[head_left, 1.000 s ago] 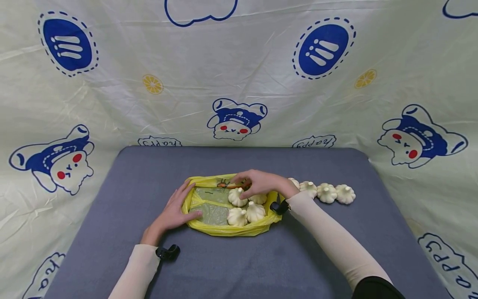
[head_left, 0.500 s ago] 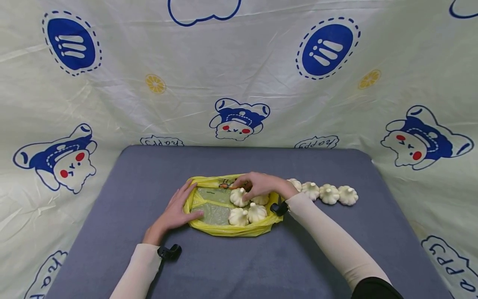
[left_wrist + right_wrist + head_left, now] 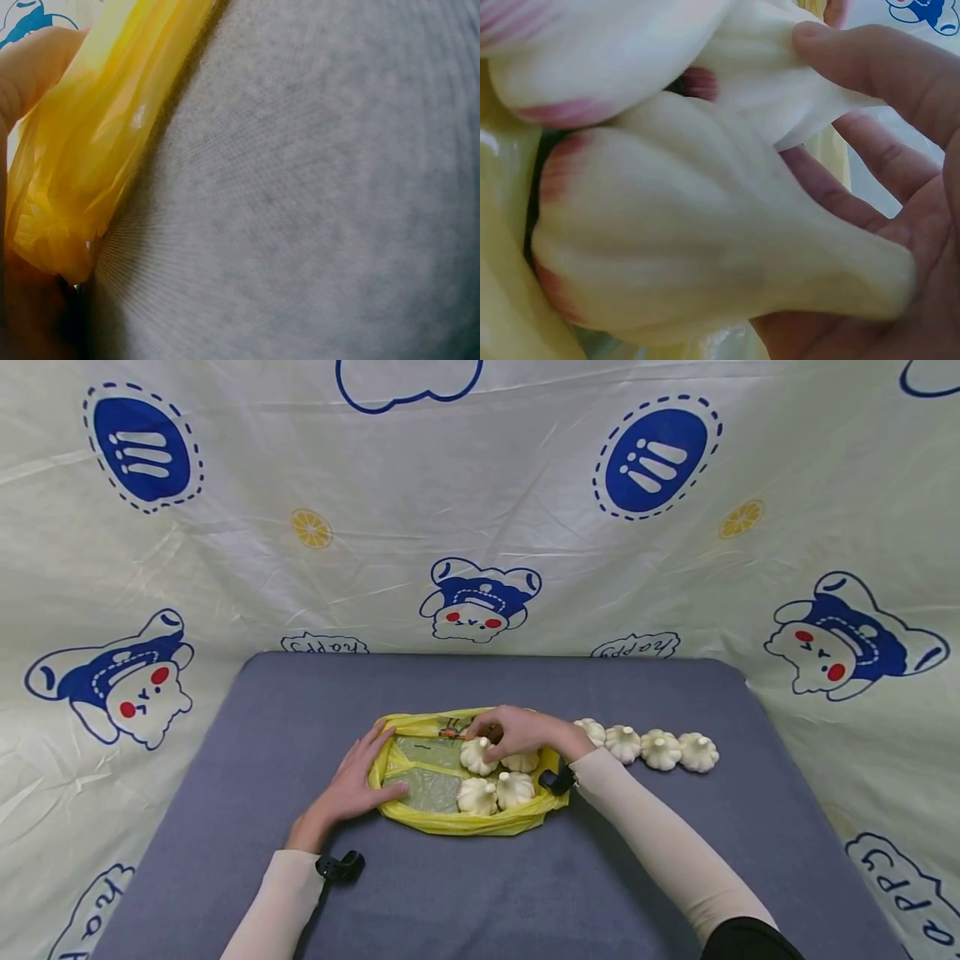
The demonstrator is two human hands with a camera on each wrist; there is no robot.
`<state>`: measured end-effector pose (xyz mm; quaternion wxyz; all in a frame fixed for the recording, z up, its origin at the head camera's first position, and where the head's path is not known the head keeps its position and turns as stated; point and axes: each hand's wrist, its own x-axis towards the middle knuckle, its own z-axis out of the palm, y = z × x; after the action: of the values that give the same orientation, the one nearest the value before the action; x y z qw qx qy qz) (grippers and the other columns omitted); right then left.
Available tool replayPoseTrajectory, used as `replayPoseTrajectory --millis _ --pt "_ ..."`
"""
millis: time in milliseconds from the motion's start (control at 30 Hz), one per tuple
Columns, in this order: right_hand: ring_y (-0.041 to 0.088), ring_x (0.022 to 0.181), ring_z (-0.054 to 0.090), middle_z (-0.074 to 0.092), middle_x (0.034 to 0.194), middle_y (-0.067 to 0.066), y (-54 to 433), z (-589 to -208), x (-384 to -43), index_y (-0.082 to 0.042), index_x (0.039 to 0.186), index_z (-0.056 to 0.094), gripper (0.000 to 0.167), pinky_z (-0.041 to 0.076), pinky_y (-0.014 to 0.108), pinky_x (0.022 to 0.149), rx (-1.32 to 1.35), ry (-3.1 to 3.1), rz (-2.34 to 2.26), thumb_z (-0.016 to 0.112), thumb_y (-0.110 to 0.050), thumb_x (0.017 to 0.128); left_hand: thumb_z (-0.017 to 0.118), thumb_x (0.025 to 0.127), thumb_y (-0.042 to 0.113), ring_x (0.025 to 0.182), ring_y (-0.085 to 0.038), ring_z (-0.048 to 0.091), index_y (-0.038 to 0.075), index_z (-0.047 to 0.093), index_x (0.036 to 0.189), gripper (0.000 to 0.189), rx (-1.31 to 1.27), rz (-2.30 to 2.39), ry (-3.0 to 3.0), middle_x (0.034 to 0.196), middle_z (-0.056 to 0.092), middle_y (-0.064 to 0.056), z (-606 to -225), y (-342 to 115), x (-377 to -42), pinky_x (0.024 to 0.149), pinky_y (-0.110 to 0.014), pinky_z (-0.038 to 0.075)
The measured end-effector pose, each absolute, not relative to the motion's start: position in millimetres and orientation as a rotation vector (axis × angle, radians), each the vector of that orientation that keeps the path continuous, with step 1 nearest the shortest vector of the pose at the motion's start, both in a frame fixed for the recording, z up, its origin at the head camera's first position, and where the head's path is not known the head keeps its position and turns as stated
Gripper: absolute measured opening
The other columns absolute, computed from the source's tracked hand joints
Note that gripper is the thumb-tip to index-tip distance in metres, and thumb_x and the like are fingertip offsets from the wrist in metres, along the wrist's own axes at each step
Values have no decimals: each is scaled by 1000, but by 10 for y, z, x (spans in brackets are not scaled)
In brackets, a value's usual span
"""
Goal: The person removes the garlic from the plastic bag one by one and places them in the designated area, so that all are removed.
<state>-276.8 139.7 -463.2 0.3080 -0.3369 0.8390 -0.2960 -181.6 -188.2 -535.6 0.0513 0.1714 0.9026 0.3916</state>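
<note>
A yellow plastic bag (image 3: 465, 824) lies spread open in a low rectangular shape on the table. My left hand (image 3: 356, 783) holds its left end, with the thumb over the rim inside and the fingers along the outside. At the far side of the bag, my right hand (image 3: 521, 731) pinches a garlic bulb (image 3: 476, 757) between thumb and fingers. Another garlic bulb (image 3: 705, 225) sits under the right palm, partly hidden in the head view. Two more, a front-left bulb (image 3: 477, 797) and a front-right bulb (image 3: 515, 790), sit side by side, stems up.
Outside the bag, to its right, several garlic bulbs (image 3: 662, 750) stand in a slanting row, beyond the right forearm. A grey-blue cloth (image 3: 465, 902) covers the table. Behind hangs a pale printed sheet (image 3: 375, 585).
The head view has shifted very slightly. Both hands keep nearly the same places, the right one still holding the garlic bulb in the bag.
</note>
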Motion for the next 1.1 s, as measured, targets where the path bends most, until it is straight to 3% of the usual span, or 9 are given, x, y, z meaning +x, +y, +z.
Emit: replayPoseTrajectory --millis 300,833,1100 --pt "25 116 68 63 139 9 1463 -4493 -2694 -15 132 67 41 57 41 98 -874 2278 -930 77 -18 92 75 87 47 158 -43 11 17 26 164 97 524 1190 2754 173 13 -13 -5362 -1867 -1828 126 -62 6" --pt "31 124 63 63 137 7 1799 -4334 -2352 -16 131 67 41 53 47 105 -827 2393 -1280 79 -17 91 74 88 48 158 -43 11 19 25 165 96 506 1173 2761 174 12 -13 -5374 -1865 -1828 126 -63 7" --pt "36 125 63 60 140 13 2025 -4325 -2119 -13 134 65 44 53 52 104 -800 2451 -1404 78 -13 92 74 87 49 158 -44 11 18 25 165 96 502 1164 2771 174 12 -13 -5384 -1852 -1826 126 -62 6"
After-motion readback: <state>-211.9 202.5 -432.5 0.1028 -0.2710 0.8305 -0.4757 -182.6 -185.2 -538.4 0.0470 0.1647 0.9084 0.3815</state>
